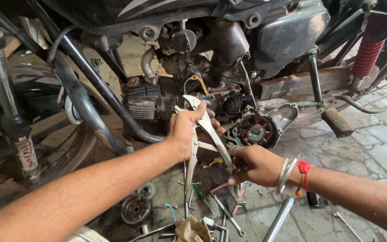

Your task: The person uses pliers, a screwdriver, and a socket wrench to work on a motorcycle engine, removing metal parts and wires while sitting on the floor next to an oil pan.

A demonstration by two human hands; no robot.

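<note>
The stator (256,131) stood bared, its side cover already off the engine (193,96). Just left of the stator, the left hand (182,132) had its fingers wrapped round one pliers handle; below the stator, the right hand (258,166) gripped the other. The pliers (207,127) reached up toward the engine. Spanners (220,215) and a flywheel (135,208) lay loose on the floor below the stator, so reassembly looked far off.
</note>
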